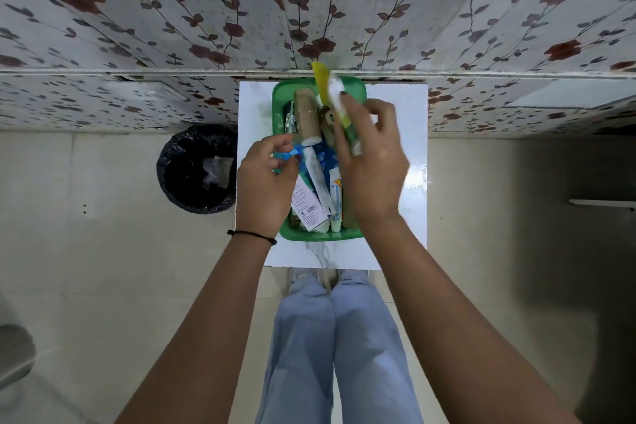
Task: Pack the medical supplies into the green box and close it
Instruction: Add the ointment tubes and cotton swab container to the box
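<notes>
The open green box (279, 98) stands on a small white table (395, 103), filled with supplies: a tan bandage roll (307, 117), white ointment tubes (318, 179), and a white carton with a barcode (304, 205). My right hand (370, 162) hovers over the box's right side, gripping a yellow-and-white packet (328, 88) that sticks up toward the wall. At the box's left rim, my left hand (263, 182) pinches a small blue item (287, 154). No lid is visible.
A bin lined with a black bag (196, 169) sits on the floor left of the table. A floral-tiled wall (206, 27) rises right behind the table. My legs in light blue trousers (330, 337) are below the table's near edge.
</notes>
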